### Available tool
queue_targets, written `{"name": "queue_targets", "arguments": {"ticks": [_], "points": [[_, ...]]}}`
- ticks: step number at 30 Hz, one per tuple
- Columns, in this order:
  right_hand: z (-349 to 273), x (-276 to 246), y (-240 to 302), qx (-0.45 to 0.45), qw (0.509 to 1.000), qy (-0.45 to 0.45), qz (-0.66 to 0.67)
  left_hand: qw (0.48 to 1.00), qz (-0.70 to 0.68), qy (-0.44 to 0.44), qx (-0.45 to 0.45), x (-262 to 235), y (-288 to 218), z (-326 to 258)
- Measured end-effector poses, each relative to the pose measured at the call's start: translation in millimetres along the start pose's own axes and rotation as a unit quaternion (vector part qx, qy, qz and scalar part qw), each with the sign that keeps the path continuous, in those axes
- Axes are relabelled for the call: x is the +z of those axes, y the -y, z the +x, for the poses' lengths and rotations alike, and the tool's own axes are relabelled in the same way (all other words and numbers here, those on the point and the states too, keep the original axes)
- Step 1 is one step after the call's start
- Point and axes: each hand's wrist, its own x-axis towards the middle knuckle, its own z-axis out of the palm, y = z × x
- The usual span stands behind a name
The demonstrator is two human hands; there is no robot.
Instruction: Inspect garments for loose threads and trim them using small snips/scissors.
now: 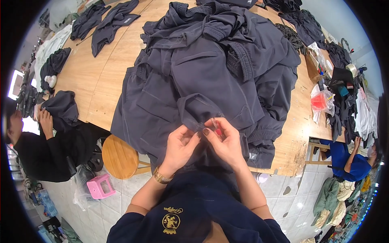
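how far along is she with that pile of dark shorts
Done: cannot tell; no finished stack shows apart from the rest. In hand: the left hand pinches a hem of one dark garment while the right hand holds a small red tool against it. Left: a big heap of dark garments on the wooden table.

Left hand (pixel 181 145) pinches dark garment (pixel 198 115) hem; right hand (pixel 226 141) holds small red tool (pixel 216 128) beside it.
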Motion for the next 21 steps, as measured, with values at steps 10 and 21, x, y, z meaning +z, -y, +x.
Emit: {"name": "queue_targets", "arguments": {"ticks": [10,21], "points": [[5,-1,-3,-0.066,0.995,-0.010,-0.079,0.999,0.047,0.003,0.002,-3,2,0],[-6,-38,-22,-0.062,0.991,-0.094,-0.066,0.999,0.004,-0.050,-0.014,-33,-3,2]]}}
